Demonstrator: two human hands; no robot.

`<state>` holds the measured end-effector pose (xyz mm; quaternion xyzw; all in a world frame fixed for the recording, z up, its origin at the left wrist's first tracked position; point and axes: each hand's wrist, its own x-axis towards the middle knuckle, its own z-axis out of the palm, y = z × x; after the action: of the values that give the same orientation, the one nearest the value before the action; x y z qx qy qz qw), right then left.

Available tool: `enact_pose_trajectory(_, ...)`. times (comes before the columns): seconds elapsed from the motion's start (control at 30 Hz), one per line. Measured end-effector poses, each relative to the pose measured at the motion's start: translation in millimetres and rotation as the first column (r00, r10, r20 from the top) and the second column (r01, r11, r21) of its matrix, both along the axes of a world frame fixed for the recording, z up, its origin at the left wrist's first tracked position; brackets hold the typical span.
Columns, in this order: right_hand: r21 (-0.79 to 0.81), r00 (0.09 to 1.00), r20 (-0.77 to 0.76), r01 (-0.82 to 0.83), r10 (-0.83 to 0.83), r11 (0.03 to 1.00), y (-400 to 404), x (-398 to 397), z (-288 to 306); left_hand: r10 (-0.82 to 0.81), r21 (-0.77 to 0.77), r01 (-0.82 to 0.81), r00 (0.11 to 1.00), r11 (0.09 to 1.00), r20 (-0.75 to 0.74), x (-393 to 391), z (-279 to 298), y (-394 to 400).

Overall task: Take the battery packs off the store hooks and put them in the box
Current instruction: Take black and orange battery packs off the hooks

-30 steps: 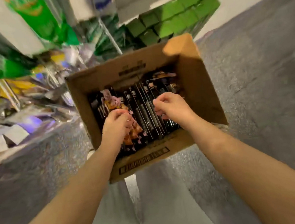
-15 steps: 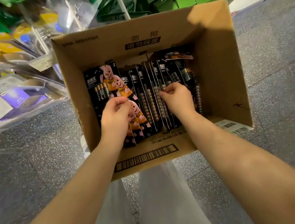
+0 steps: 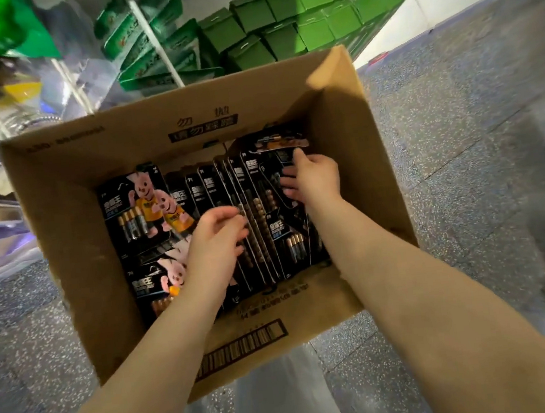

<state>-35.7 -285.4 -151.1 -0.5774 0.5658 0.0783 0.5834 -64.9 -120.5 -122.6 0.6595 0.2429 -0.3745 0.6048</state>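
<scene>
Both forearms are reaching down from the near edge into the open cardboard box (image 3: 73, 229) sitting on the speckled grey floor (image 3: 442, 126); a barcode is showing on the box's near flap.

Left hand (image 3: 216, 243) is hovering over the middle of the box, fingers loosely curled and slightly spread, grip holding nothing that can be made out; fingertips are just reaching the upright row of battery packs (image 3: 247, 209). Half a second ago this hand was closed down on the rabbit-printed packs (image 3: 143, 205) at the box's left side; it is now sitting further right, and those packs are lying uncovered, flat, two visible one behind the other.

Right hand (image 3: 312, 176) is now lying further back, toward the far right corner of the box, fingers spread fairly wide and touching the tops of the standing packs. Earlier it was bunched at the row's middle. One pack (image 3: 282, 142) is lying crosswise just beyond its fingertips, against the far wall; whether a finger is touching it cannot be told.

The packs are filling the box floor from left wall to right.

Beyond the box: green cartons (image 3: 309, 8) stacked against the wall, and clear bagged goods (image 3: 12, 83) hanging at far left, blurred.
</scene>
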Motion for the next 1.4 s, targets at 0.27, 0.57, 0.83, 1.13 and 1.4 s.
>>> enact_pose_trajectory(0.27, 0.302, 0.977, -0.017, 0.207, -0.212, 0.931, 4.8, 40.9, -21.8, 0.031, 0.006, -0.031, 0.999, 1.0, 0.028, 5.5, -6.4, 1.8)
enact_pose_trajectory(0.57, 0.186, 0.973, 0.034, -0.23, 0.228, 0.955, 8.5, -31.7, 31.6, 0.099, -0.018, -0.099, 0.995, 0.995, 0.019, 24.4, 4.0, 15.5)
enact_pose_trajectory(0.83, 0.067, 0.566, 0.207, -0.822, 0.798, 0.566, 41.0, -35.7, 90.2, -0.023, -0.083, 0.021, 0.999, 0.996, -0.023, 27.3, 41.7, 51.7)
enact_pose_trajectory(1.13, 0.066, 0.663, 0.25, -0.739, 0.705, 0.671, 112.5, -27.9, 105.3, 0.218, -0.111, -0.21, 0.974, 0.971, 0.066, 17.8, 77.6, 169.4)
enact_pose_trajectory(1.4, -0.01, 0.695, -0.056, -0.719, 0.717, 0.695, 133.1, -62.3, 41.2, 0.242, -0.15, -0.23, 0.968, 0.961, 0.068, -20.3, 60.8, 222.5)
